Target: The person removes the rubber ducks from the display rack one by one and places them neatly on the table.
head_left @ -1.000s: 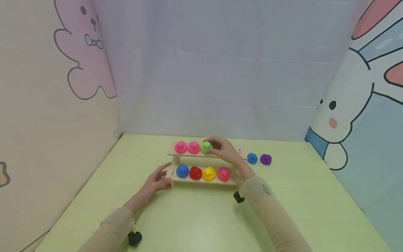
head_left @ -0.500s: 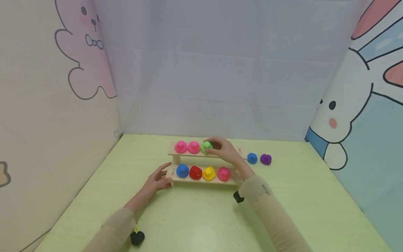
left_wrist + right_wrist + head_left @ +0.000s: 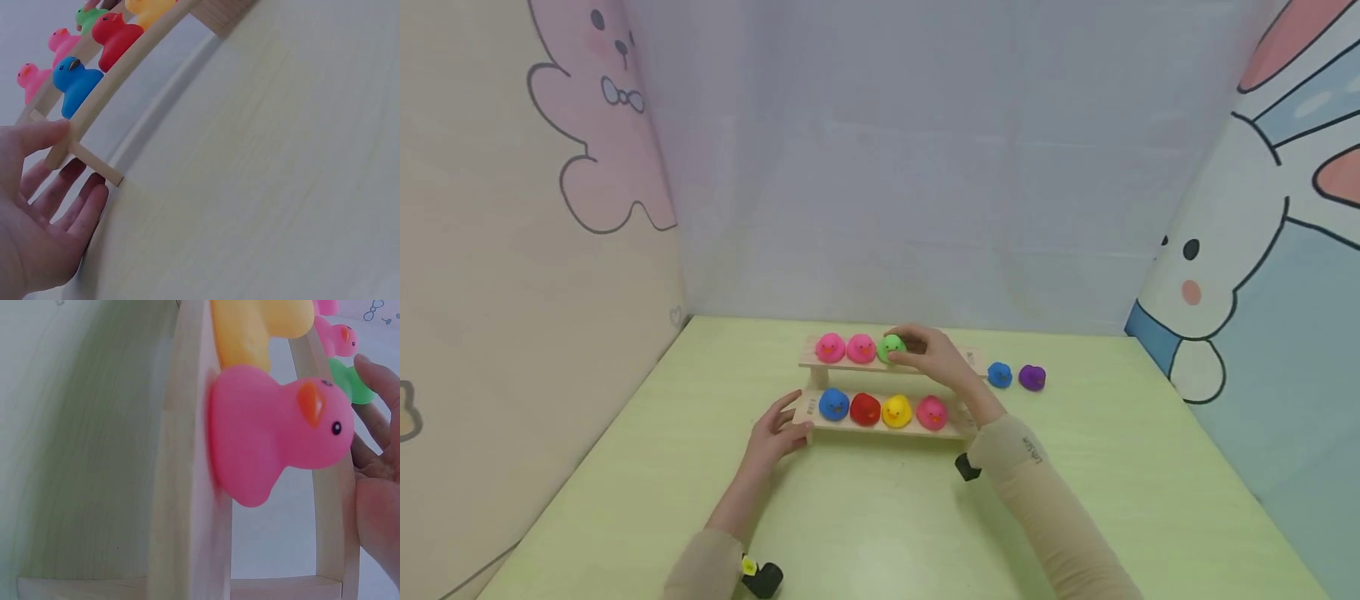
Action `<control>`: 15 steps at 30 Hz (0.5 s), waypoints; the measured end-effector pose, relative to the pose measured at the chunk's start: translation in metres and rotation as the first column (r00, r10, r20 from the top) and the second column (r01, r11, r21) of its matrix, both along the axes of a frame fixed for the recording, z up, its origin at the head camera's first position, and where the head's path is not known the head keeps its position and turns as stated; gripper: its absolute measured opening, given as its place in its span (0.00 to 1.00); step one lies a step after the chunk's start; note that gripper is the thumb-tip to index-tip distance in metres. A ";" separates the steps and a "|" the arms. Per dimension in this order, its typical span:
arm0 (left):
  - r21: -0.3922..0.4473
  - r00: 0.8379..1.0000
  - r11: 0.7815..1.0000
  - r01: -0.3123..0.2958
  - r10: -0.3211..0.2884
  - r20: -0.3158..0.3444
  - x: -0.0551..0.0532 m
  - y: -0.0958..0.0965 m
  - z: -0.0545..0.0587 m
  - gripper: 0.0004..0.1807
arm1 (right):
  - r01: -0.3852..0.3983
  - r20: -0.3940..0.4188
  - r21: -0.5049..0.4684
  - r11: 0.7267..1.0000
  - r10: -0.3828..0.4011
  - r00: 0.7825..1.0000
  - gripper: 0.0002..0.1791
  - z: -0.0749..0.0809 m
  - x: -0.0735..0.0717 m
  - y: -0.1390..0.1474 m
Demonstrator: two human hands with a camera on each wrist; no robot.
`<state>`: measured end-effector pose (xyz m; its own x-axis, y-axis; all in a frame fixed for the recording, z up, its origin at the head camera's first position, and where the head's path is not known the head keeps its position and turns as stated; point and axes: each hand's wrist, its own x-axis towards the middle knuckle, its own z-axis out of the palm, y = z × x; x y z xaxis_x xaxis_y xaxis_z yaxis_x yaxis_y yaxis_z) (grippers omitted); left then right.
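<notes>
A two-tier wooden rack (image 3: 880, 430) with rubber ducks stands on the table. My left hand (image 3: 772, 433) holds its lower left end; in the left wrist view the thumb (image 3: 47, 134) lies at the plank's end and the fingers reach round below. On the upper tier my right hand (image 3: 931, 354) pinches a green rubber duck (image 3: 891, 348) between thumb and fingers. Two pink ducks (image 3: 846, 348) sit left of it. Along the lower tier are a blue duck (image 3: 833, 405), a red duck (image 3: 865, 409), a yellow duck (image 3: 897, 412) and a pink duck (image 3: 262, 431).
Right of the rack, a blue duck (image 3: 999, 375) and a purple duck (image 3: 1032, 377) sit on the pale green table (image 3: 880, 517). A white curtain (image 3: 925, 167) hangs behind, and walls with cartoon animals border both sides. Small black devices (image 3: 967, 467) are worn at the wrists.
My left forearm and wrist have swung to the right while the hand stays at the rack's left end. The right hand stays on the green duck.
</notes>
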<state>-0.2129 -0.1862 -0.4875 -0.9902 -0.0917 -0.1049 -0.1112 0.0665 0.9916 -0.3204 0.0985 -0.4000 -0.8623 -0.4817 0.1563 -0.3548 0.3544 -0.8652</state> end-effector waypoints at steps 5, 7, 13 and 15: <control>-0.001 0.996 0.996 -0.091 0.091 -0.019 0.005 0.010 -0.001 0.33 | 0.006 0.003 0.006 1.000 -0.006 1.000 0.22 0.002 -0.001 0.001; -0.001 0.993 0.993 -0.122 0.122 -0.006 0.006 0.011 -0.002 0.33 | 0.002 0.009 0.005 1.000 -0.002 1.000 0.22 0.001 -0.001 0.001; -0.013 0.986 0.987 -0.161 0.161 0.029 0.008 0.011 -0.001 0.31 | 0.004 0.004 0.006 1.000 -0.004 1.000 0.23 0.000 -0.001 0.001; -0.012 0.986 0.986 -0.164 0.164 0.034 0.008 0.011 -0.001 0.31 | 0.006 0.006 0.007 1.000 -0.006 1.000 0.22 0.000 -0.001 0.001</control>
